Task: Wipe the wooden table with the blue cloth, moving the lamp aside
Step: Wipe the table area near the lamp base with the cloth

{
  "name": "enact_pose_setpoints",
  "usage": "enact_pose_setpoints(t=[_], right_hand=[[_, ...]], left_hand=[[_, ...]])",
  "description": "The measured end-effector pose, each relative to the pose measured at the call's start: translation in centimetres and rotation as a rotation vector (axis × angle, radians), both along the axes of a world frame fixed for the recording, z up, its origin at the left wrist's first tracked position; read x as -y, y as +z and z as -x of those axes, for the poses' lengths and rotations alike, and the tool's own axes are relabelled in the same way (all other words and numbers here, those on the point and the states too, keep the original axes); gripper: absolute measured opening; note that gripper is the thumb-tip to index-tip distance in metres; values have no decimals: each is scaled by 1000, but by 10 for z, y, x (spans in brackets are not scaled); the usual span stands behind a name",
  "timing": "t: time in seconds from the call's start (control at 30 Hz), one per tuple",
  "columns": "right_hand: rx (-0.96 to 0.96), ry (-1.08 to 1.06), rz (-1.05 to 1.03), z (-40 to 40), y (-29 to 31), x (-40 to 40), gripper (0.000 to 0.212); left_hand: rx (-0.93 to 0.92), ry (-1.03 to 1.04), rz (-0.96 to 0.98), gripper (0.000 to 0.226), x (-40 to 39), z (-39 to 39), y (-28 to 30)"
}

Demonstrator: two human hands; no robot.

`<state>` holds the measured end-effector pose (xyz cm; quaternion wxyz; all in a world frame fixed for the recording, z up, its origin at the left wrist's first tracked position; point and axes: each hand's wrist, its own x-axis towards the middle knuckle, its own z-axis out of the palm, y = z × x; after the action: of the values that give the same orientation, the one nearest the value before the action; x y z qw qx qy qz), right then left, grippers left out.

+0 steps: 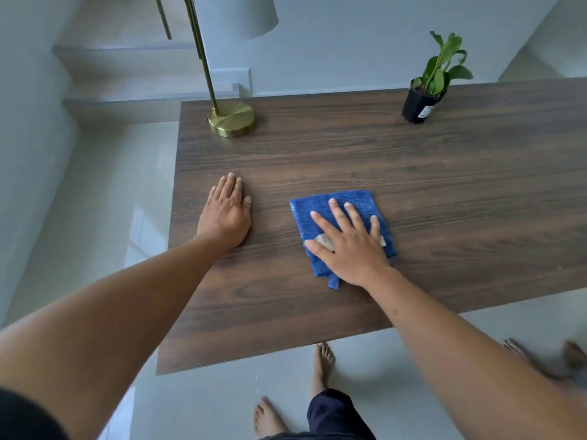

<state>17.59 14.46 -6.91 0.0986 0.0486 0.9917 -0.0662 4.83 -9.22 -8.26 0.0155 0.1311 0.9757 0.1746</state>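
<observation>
The right hand (351, 246) lies flat on the blue cloth (343, 231), fingers straight and spread, palm pressing it to the wooden table (444, 192); nothing is curled round the cloth, the hand only bears down on it; the cloth is folded to a rough square and sits on the near half of the table, closer to the near edge than to the far one, with a pale label showing under the palm and a small tag of fabric sticking out toward the near edge; the left hand (226, 214) rests palm-down on bare wood beside the table's left edge, fingers straight and close together, holding nothing, well apart from the cloth; the lamp (231, 119) stands upright at the far left corner, its round brass base on the wood and its thin brass stem rising to a pale shade at the top of the view; a potted plant (424, 103) in a black pot stands by the far edge toward the right; bare feet (322, 363) show on the pale floor below the near edge.
</observation>
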Motion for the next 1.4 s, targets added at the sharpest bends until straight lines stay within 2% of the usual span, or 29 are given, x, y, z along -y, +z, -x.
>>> enact_pose_setpoints(t=[0.17,0.33,0.43,0.6,0.77,0.97,1.07,1.13,1.27,1.4], right_hand=[[50,-143,-34,7,5,-50,75],[58,-363,16,66,2,-34,74],[66,-408,27,101,1,-13,74],[42,-264,35,106,-2,24,70],[-29,-60,27,51,-4,43,69],[-32,22,36,1,-3,31,71],[-54,16,215,2,4,15,65],[-119,-37,316,9,8,-6,60],[-62,-40,127,17,6,-45,61],[-48,37,48,17,-1,-50,64]], left_hand=[[-1,-10,7,59,1,2,-4],[-29,-9,12,59,1,4,-9],[-48,3,14,58,1,5,-11],[-48,0,32,58,0,5,-11],[-40,2,33,58,0,2,-7],[-8,-7,57,59,-1,0,0],[-28,-28,117,59,-6,-5,7],[-26,-40,92,59,-16,-15,12],[-9,-95,-29,59,-50,-40,20],[35,-143,5,65,-85,-60,13]])
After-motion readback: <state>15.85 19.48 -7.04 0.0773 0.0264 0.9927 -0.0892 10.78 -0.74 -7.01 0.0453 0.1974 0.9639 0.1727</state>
